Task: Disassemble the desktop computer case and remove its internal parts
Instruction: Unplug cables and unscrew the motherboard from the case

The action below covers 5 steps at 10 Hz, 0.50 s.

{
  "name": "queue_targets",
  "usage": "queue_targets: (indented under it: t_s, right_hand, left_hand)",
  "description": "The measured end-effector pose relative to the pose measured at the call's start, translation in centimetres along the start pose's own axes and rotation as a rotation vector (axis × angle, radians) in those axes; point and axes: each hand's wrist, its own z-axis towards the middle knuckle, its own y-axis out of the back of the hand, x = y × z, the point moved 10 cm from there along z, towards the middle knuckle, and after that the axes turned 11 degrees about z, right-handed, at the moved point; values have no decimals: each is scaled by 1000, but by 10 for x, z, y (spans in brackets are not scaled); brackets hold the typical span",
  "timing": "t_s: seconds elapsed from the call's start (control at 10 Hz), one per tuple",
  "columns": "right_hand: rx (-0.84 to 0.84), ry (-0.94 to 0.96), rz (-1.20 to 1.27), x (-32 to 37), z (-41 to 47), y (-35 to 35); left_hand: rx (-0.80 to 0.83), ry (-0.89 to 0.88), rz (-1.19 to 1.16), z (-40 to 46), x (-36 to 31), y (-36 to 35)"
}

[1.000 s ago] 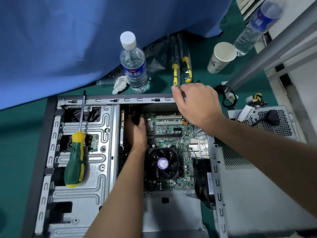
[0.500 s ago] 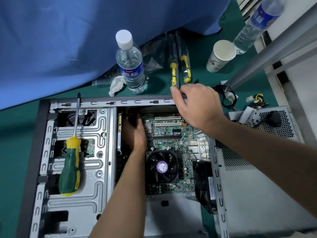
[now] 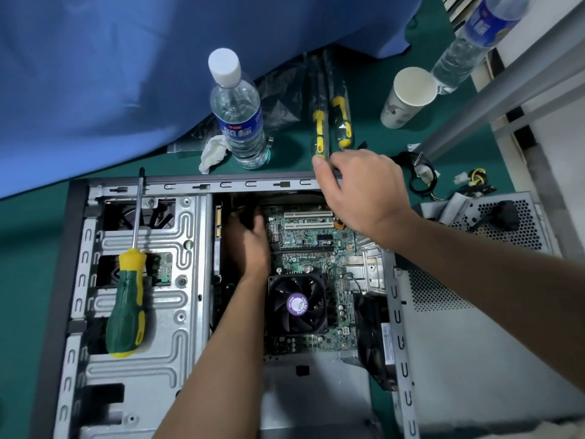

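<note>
- Green tabletop (image 3: 28, 223): open computer case (image 3: 139, 369) laid flat on it.
- L hand (image 3: 250, 245) reached inside beside motherboard (image 3: 310, 242); fingers hidden, grip can't be told.
- R hand (image 3: 364, 191) rested on case's top rail, fingers curled over it.

**Even indoor light, wide-angle bend**

The scene is bright and evenly lit from above, with soft shadows only. The inside of the case (image 3: 202, 185) is darkest at its far edge, where the left hand (image 3: 248, 245) sits in shade. A mild sheen lies on the metal bay plate (image 3: 177, 312) and on the bottle (image 3: 237, 115). Straight edges bow towards the borders, plainly so at the right. The centre is sharp; the far right bottle (image 3: 474, 36) and the near corners are soft.
</note>
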Motion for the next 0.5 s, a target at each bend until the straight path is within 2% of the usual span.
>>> queue_targets:
  t_s: [0.3, 0.5]
  right_hand:
    - [24, -10, 6, -1, 0, -1]
    - [24, -13, 7, -2, 0, 0]
  left_hand:
    - [14, 60, -87, -3, 1, 1]
    - [28, 27, -122, -3, -2, -2]
